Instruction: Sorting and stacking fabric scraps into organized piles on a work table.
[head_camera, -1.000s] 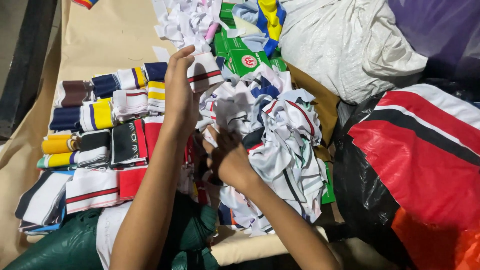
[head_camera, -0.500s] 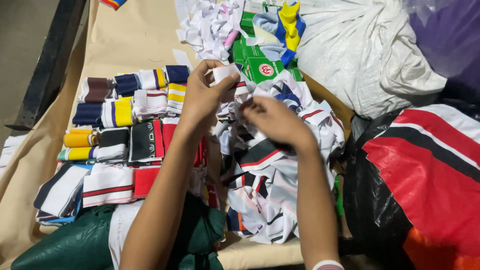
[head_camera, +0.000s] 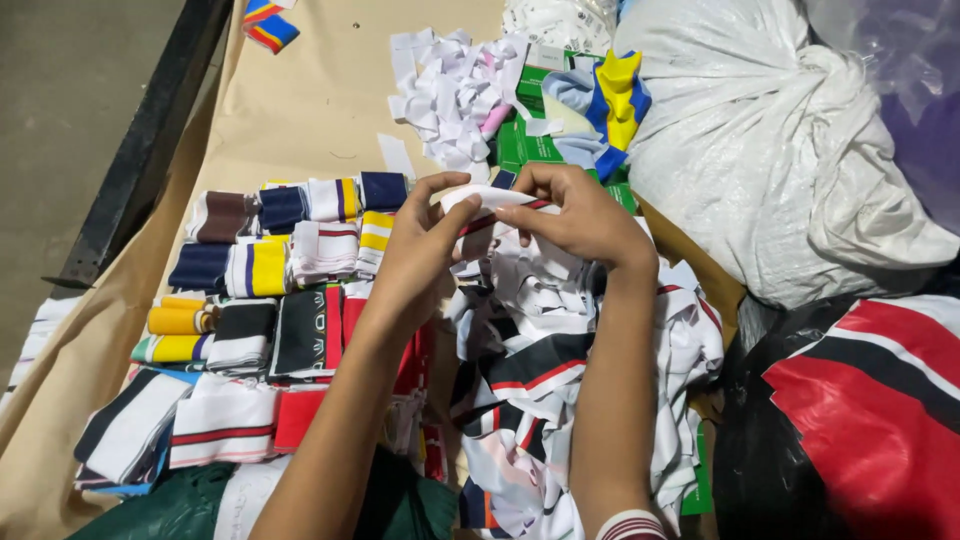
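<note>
both forearms are raised from the near edge of the paper-covered worktop (head_camera: 300, 110), meeting above its middle. a white fabric strip (head_camera: 492, 198) with a red edge is pinched between the two hands: the left hand (head_camera: 420, 250) is clamped on its left end with thumb and fingers, the right hand (head_camera: 580, 215) is curled over its right end. a heap of white striped fabric pieces (head_camera: 540, 370) lies beneath; folded striped bands (head_camera: 260, 270) are ranged to the left.
</note>
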